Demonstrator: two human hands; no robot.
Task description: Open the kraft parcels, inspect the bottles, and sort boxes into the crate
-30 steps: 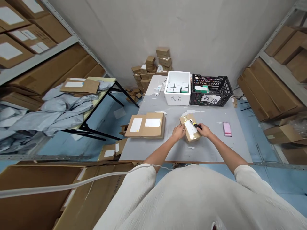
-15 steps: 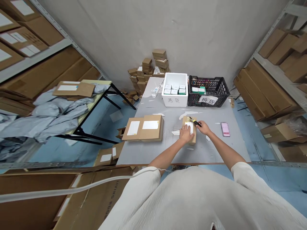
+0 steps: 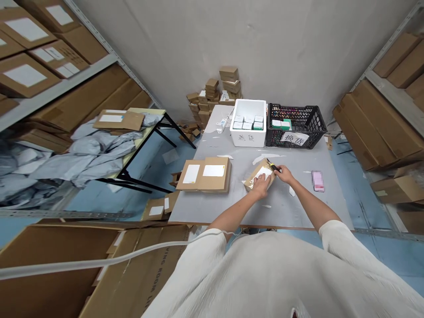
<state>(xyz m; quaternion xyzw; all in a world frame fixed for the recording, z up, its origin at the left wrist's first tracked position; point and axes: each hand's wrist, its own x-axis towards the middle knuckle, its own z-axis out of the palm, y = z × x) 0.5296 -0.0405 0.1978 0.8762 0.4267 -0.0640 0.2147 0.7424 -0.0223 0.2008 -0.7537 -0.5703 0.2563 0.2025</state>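
Observation:
A small cardboard box (image 3: 250, 183) with a white label and shiny clear tape lies at a slant on the grey table. My left hand (image 3: 261, 184) rests on top of it, fingers spread over the label. My right hand (image 3: 284, 174) is closed round a black and yellow utility knife (image 3: 274, 167), whose tip is at the box's far right corner. Whether the blade is in the cardboard is too small to tell. To the left, flat cardboard boxes (image 3: 213, 181) with white labels lie side by side.
At the table's back stand a white foam box (image 3: 247, 140) and a black plastic crate (image 3: 323, 129), both holding small boxes. A phone (image 3: 318, 181) lies right. Grey bags (image 3: 82, 161) cover a side table. Shelves with cartons flank both sides; a white cable (image 3: 132, 254) crosses the lower left.
The small box has turned clockwise from nearly upright in view to a slant under my left hand. The knife stays in my right hand at its far end. The whole view has shifted slightly.

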